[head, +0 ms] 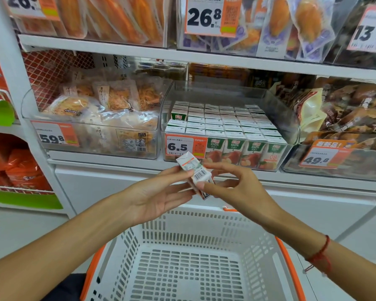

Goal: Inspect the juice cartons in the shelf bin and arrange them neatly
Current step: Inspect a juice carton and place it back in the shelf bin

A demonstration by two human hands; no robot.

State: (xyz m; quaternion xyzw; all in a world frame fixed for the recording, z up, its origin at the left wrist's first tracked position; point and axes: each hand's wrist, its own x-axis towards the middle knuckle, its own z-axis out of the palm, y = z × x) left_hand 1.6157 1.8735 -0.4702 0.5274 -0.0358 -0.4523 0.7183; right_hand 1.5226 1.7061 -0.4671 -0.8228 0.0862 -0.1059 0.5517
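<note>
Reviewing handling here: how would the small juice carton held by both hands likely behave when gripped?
The juice carton is probably stiff-sided, given crisp folded edges. Fingertip holds by left hand and right hand suggest lightness. Flat faces shouldn't roll.

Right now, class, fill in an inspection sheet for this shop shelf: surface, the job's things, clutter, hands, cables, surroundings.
Surface: white shelf carrying clear plastic bins.
Job's things: juice cartons stand in tidy rows in the clear shelf bin, with a gap at its left side; one held carton is out of the bin, tilted, barcode facing up.
Clutter: nothing seen.
Hands: left hand and right hand both pinch the held carton in front of the 6.5 price tag.
Cables: nothing seen.
Surroundings: white shopping basket with orange trim below the hands; bagged snacks in the neighbouring bin; red string bracelet on the right wrist.
</note>
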